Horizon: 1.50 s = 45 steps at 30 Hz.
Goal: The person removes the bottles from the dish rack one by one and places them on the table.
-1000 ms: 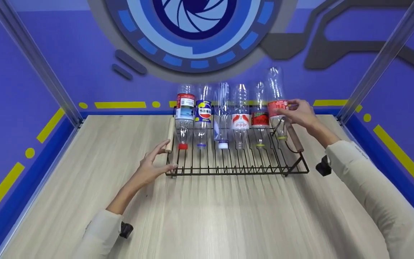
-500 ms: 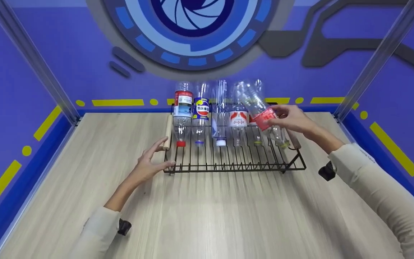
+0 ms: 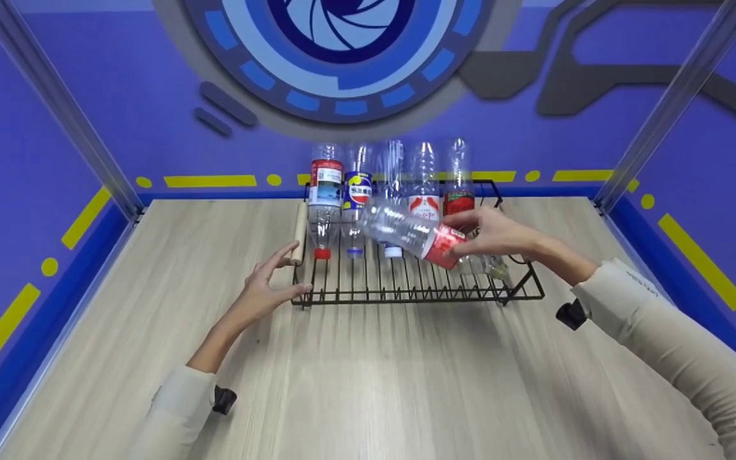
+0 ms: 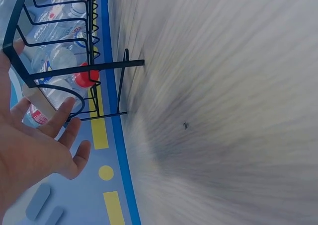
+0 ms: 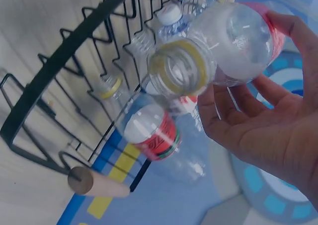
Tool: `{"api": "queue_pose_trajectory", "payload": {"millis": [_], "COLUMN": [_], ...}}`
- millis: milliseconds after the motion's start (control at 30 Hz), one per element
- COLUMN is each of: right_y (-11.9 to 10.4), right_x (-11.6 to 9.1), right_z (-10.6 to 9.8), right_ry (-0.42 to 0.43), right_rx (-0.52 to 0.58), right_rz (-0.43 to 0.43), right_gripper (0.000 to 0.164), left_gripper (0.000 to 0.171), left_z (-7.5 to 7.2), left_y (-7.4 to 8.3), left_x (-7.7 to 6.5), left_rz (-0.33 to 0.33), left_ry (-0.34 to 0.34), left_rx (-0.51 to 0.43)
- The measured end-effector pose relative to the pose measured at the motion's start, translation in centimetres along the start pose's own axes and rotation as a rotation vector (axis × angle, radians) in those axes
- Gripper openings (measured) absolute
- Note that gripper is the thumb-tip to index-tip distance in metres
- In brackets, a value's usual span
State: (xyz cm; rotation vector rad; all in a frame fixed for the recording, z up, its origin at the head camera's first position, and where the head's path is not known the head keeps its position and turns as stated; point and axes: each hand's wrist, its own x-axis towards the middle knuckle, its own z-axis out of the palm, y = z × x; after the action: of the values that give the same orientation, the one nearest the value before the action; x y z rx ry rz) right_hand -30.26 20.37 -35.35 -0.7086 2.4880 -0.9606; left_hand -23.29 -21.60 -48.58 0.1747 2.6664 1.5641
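My right hand [image 3: 502, 233] grips a clear plastic bottle [image 3: 400, 230] by its pink-red label, above the right part of a black wire rack [image 3: 406, 301]. The bottle lies nearly level, its base to the left. In the right wrist view, its capless mouth [image 5: 179, 68] shows a yellow ring. My left hand [image 3: 262, 297] spreads its fingers at the rack's left end, fingertips at the wooden handle [image 3: 299, 236] and thumb at the front corner. Several bottles lean neck-down in the rack, including a red-capped bottle [image 3: 326, 191] and a blue-labelled bottle [image 3: 359, 188].
A red-labelled bottle [image 5: 159, 133] leans at the right end of the row, near the right wooden handle [image 5: 99, 183]. The wood-grain table [image 3: 368, 383] extends in front of the rack. A blue patterned wall [image 3: 119, 96] stands close behind.
The right hand has lifted the pink-red-labelled bottle out of the rightmost slot, moved it left and forward, and tipped it from upright to nearly level. The left hand has stayed in place.
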Motion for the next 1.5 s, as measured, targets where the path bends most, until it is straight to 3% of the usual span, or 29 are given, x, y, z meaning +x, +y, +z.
{"api": "queue_pose_trajectory", "payload": {"millis": [133,400,633,833,1000,1267,1500], "right_y": [-0.9,-2.6,-3.2,-3.6,-4.2,-5.2,-5.4], "right_x": [-0.7,-2.1,-3.0,-3.5,-3.7,-4.2,-4.3], "right_z": [1.0,3.2,4.4,5.4,6.2,7.0,7.5], "right_ry": [-0.045,-0.122,-0.122,-0.119,-0.12,-0.11,-0.116], "right_rx": [-0.059,-0.126,-0.177,-0.203,-0.22,-0.224,-0.231], "right_rz": [-0.029,-0.076,-0.159,-0.223,-0.248,-0.23,-0.213], "right_gripper": [0.066,0.068,0.064,0.064,0.061,0.059,0.062], "left_gripper": [0.086,0.079,0.055,0.054,0.063,0.06,0.059], "left_z": [0.1,-0.7,-1.1,0.3,2.1,3.9,4.4], "left_y": [0.2,2.0,5.4,9.2,11.0,12.1,11.8], "left_x": [0.0,-0.5,-1.7,-3.4,-4.4,-4.9,-4.7], "left_rz": [0.018,0.113,0.22,0.361,0.478,0.513,0.517], "left_ry": [-0.002,0.0,0.043,-0.013,-0.077,-0.117,-0.155], "left_rx": [0.03,0.22,0.196,0.222,0.35,0.529,0.519]}}
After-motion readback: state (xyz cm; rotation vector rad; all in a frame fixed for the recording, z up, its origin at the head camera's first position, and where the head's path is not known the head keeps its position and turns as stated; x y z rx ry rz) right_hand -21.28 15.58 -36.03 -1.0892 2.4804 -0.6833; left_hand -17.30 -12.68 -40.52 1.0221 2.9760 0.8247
